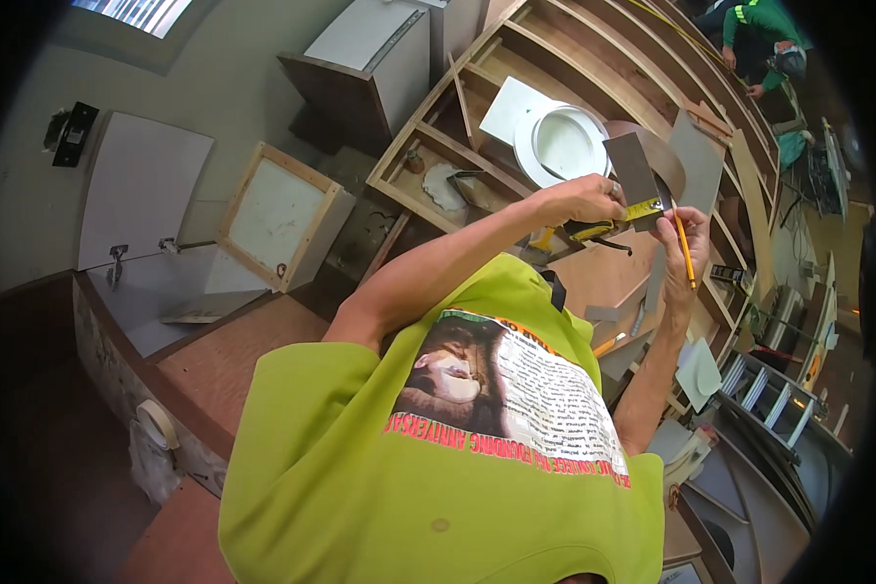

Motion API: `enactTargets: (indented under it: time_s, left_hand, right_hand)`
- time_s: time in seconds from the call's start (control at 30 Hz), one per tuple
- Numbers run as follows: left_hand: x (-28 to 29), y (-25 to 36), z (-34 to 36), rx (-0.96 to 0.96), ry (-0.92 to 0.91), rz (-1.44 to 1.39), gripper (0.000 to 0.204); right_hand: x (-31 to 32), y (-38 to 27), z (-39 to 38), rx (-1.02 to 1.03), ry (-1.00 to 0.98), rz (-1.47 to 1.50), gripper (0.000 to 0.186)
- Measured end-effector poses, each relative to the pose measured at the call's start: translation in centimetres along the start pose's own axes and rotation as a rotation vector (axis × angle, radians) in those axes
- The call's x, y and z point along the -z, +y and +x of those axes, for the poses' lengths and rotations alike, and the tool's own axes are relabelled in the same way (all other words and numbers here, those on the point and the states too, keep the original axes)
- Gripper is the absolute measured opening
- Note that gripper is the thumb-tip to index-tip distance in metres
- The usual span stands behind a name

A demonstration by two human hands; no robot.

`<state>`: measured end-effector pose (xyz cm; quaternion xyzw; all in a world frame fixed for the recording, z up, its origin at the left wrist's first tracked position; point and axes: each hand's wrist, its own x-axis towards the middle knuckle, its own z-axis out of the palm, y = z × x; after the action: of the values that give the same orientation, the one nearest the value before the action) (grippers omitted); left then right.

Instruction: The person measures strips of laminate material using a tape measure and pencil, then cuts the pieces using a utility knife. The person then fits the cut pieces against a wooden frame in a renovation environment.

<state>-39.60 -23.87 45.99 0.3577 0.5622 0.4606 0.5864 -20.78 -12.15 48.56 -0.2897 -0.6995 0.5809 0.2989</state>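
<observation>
My left hand point(582, 200) is raised in front of my lime shirt and grips the left edge of a small grey rectangular panel piece point(633, 161). A yellow tape measure blade point(644, 208) lies across that piece, and the tape's black and yellow body point(588, 232) hangs just under the left hand. On the piece's right side, my right hand point(688, 238) holds an orange pencil point(685, 255) pointing down, with its fingertips at the end of the blade. A brown curved strip point(664, 156) shows behind the grey piece.
A curved wooden frame point(594, 58) with shelves lies beyond the hands, holding a round white lid point(562, 144). A grey cabinet point(360, 68) and a wood-framed white panel point(277, 219) stand to the left. Another person in green point(764, 29) works at top right. A tape roll point(156, 423) sits lower left.
</observation>
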Motion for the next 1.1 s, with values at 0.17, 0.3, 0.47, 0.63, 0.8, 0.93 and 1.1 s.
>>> enactTargets:
  time_s: [0.17,0.3,0.47,0.63,0.8,0.93,1.1]
  left_hand:
    - [-0.7,-0.1,0.0,0.023,0.015,0.016,0.035]
    - [-0.8,-0.8,0.1,0.059,0.015,0.064,0.029]
    - [-1.1,0.1,-0.9,0.025,0.081,0.034,0.037]
    - [-2.0,0.5,-0.3,0.133,0.040,0.104,0.049]
    - [-2.1,0.1,0.2,0.149,0.037,0.098,0.049]
    - [-2.3,0.1,0.4,0.145,0.027,0.090,0.046]
    - [-2.6,0.9,0.2,0.146,0.012,0.051,0.044]
  right_hand:
    - [0.8,-0.1,-0.2,-0.003,-0.015,-0.038,0.020]
    - [0.5,-0.1,0.0,0.017,-0.032,-0.011,0.018]
    - [0.2,0.2,0.3,0.005,-0.085,0.089,0.020]
    - [1.5,-0.6,-0.9,-0.013,-0.052,0.070,0.020]
    - [1.9,-0.1,-1.2,-0.026,-0.032,0.099,0.020]
    - [1.9,-0.1,-1.2,-0.023,-0.008,0.119,0.020]
    - [2.4,0.3,-1.2,-0.027,-0.027,0.106,0.020]
